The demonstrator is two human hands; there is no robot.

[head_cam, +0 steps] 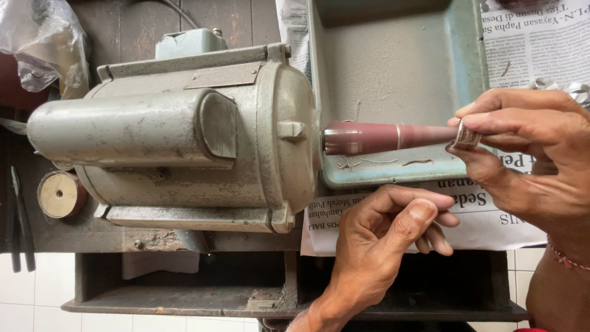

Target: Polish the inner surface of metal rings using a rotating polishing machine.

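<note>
Right hand pinched a ring on the spindle; left hand curled empty. A snag could have whipped fingers in.

motor: grey-green | spindle: maroon | ring: patterned silver | tray: grey-green
</note>
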